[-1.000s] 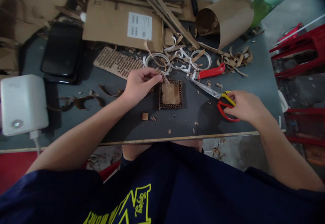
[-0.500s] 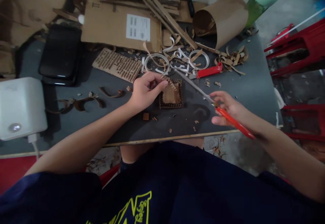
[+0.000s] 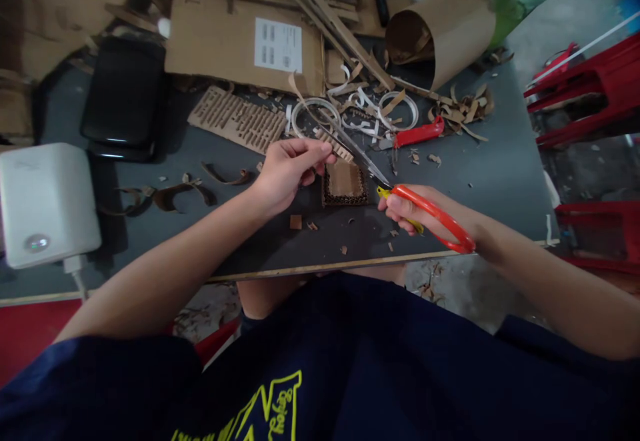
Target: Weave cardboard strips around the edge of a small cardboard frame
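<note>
My left hand [image 3: 295, 171] pinches a short corrugated cardboard strip [image 3: 341, 150] between thumb and fingertips. My right hand [image 3: 413, 204] grips scissors [image 3: 434, 213] with orange-red and yellow handles. The parted blades point up and left, beside the strip's right part; whether they touch it I cannot tell. Below the strip lies a small square cardboard tray [image 3: 345, 181] with corrugated walls, its far side partly hidden by the strip. A small brown square [image 3: 295, 222] rests nearer me. Left of the strip is a ridged corrugated sheet [image 3: 237, 120].
Tape rings [image 3: 316, 118], a red-handled cutter [image 3: 419, 133] and curled paper scraps lie beyond my hands. Farther back are a labelled cardboard piece [image 3: 215, 34] and a brown cardboard tube [image 3: 463, 31]. A black case [image 3: 123, 91] and white device [image 3: 47, 204] stand left.
My right hand has moved left and closed round the scissors, which have turned and opened, with the blades now beside the strip. My left hand still holds the strip.
</note>
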Demonstrator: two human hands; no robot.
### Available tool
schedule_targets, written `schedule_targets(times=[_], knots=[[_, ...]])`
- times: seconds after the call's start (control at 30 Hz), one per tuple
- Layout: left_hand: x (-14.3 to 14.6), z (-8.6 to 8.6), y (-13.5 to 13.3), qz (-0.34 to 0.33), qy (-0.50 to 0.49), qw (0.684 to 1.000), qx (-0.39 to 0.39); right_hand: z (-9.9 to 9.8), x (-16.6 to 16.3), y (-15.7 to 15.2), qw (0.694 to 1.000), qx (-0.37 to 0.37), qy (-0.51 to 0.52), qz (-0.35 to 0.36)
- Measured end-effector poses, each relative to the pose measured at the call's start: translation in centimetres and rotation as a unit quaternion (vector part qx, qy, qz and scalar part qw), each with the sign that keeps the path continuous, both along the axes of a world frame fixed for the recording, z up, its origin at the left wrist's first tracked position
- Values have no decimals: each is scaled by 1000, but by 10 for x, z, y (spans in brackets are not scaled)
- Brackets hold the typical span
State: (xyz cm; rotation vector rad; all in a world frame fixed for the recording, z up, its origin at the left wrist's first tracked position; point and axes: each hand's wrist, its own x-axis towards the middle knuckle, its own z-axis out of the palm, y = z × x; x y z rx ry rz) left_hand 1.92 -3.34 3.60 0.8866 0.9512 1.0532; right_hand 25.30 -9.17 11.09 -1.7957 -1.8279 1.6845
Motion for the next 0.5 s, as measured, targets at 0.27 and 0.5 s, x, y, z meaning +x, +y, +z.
schedule_targets(times=[0.27,0.5], knots=[[-2,8,-6,-40,21,998,-49,11,-14,-3,991,31,-112,71],[-1,9,-8,-25,24,998,-55,8,-19,-7,988,60,-115,78]])
